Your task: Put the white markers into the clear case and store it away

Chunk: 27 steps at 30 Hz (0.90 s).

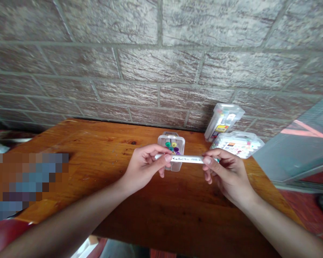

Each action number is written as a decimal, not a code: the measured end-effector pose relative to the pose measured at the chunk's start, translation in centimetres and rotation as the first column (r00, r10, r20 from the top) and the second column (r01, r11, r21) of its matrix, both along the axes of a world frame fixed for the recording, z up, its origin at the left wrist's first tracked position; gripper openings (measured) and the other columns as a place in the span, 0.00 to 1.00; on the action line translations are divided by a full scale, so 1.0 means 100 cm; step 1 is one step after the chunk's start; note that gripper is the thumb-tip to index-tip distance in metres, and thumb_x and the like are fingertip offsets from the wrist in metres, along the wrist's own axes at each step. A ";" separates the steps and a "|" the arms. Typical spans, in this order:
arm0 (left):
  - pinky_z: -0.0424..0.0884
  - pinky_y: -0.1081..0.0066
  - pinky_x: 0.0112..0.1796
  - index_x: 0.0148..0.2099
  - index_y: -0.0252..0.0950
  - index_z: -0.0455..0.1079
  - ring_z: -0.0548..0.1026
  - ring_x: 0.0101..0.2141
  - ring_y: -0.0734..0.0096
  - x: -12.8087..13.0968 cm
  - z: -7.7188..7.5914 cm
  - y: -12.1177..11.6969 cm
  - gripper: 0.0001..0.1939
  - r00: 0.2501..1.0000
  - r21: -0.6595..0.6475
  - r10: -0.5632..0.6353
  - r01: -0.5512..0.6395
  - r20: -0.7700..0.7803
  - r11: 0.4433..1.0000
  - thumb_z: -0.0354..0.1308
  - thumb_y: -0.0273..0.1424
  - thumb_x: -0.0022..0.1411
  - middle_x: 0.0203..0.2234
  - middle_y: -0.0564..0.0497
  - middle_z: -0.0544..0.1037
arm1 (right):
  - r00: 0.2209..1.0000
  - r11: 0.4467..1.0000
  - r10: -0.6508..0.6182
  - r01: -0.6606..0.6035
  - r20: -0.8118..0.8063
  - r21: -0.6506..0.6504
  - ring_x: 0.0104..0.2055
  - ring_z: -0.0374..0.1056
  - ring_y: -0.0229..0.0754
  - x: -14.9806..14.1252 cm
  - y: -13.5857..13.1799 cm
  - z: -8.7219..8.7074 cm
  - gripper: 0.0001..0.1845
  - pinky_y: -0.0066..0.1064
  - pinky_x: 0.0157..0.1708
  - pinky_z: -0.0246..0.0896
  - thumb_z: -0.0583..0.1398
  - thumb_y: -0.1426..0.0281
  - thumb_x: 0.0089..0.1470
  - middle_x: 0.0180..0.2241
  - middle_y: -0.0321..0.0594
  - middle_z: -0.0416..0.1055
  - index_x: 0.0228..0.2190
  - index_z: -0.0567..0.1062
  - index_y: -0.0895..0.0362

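A white marker pen (188, 158) with dark print along its barrel is held level in front of me, above the table. My left hand (148, 163) pinches its left end between thumb and fingers. At the other end, where a bit of green shows, my right hand (224, 168) grips it the same way. Just behind the pen stands an open clear plastic case (177, 167), partly covered by the pen and my left fingers. Several markers with green, yellow and purple ends (174, 144) stand inside it.
The wooden table (110, 143) meets a stone-block wall (156, 68). At the back right stand a tall clear marker case (223, 120) and a wider clear case with a handle (240, 145). A pixelated patch (24, 182) hides the left side. A glass panel (307, 143) is at right.
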<state>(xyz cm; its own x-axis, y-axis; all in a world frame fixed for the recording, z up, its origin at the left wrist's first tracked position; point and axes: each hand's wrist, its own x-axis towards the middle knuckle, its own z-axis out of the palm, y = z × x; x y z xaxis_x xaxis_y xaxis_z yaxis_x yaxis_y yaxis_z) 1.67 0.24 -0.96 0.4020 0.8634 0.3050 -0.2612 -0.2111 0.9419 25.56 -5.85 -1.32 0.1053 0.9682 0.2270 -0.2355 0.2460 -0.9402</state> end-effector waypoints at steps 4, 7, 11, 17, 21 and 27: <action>0.75 0.78 0.22 0.42 0.33 0.82 0.75 0.18 0.79 -0.002 -0.001 0.003 0.08 0.999 -0.026 0.027 -0.026 0.035 0.999 0.70 0.33 0.64 0.24 0.51 0.84 | 0.999 1.000 0.004 -0.005 -0.038 -0.025 0.16 0.70 0.33 -0.001 0.001 0.003 0.07 0.20 0.14 0.67 0.75 0.66 0.53 0.24 0.37 0.81 0.34 0.85 0.54; 0.76 0.75 0.23 0.46 0.34 0.83 0.75 0.20 0.77 -0.004 -0.005 0.005 0.09 0.995 -0.039 -0.004 0.008 0.100 0.999 0.68 0.33 0.66 0.28 0.49 0.85 | 0.997 0.999 0.009 -0.012 -0.071 -0.041 0.17 0.70 0.33 -0.001 0.001 0.005 0.08 0.20 0.14 0.68 0.75 0.64 0.53 0.26 0.39 0.82 0.34 0.86 0.54; 0.77 0.73 0.25 0.49 0.35 0.83 0.76 0.22 0.76 -0.006 -0.008 0.005 0.11 0.980 -0.057 -0.065 0.077 0.186 0.995 0.64 0.33 0.70 0.31 0.47 0.86 | 0.995 0.997 0.004 -0.012 -0.104 -0.070 0.17 0.69 0.32 0.000 0.000 0.010 0.12 0.20 0.13 0.67 0.75 0.62 0.52 0.26 0.39 0.81 0.37 0.87 0.55; 0.77 0.72 0.26 0.50 0.32 0.83 0.77 0.22 0.73 -0.006 -0.006 0.005 0.12 0.957 -0.100 -0.096 0.128 0.273 0.987 0.63 0.33 0.70 0.31 0.43 0.86 | 0.989 0.994 0.038 -0.052 -0.145 -0.092 0.17 0.68 0.32 0.002 -0.001 0.012 0.13 0.20 0.13 0.66 0.74 0.61 0.53 0.25 0.37 0.78 0.36 0.87 0.56; 0.76 0.71 0.25 0.49 0.31 0.83 0.76 0.22 0.73 -0.006 -0.003 0.005 0.13 0.945 -0.113 -0.100 0.141 0.310 0.984 0.64 0.33 0.69 0.30 0.42 0.86 | 0.983 0.992 0.072 -0.088 -0.171 -0.088 0.18 0.69 0.33 0.003 -0.003 0.011 0.14 0.20 0.13 0.67 0.73 0.61 0.56 0.26 0.38 0.80 0.41 0.87 0.56; 0.76 0.71 0.25 0.49 0.30 0.83 0.75 0.22 0.72 -0.007 -0.002 0.005 0.14 0.939 -0.135 -0.090 0.141 0.332 0.981 0.64 0.34 0.69 0.30 0.42 0.86 | 0.973 0.988 0.111 -0.129 -0.203 -0.079 0.18 0.70 0.35 0.003 -0.003 0.012 0.17 0.21 0.13 0.67 0.71 0.62 0.58 0.29 0.41 0.82 0.47 0.86 0.55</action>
<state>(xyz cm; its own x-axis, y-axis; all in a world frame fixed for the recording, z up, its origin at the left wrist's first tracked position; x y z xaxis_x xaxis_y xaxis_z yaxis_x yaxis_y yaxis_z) 1.00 0.70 -1.14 0.4039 0.8636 0.3019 -0.5703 -0.0203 0.8212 25.88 -6.16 -0.12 0.0210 0.9921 0.1237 -0.4411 0.1202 -0.8894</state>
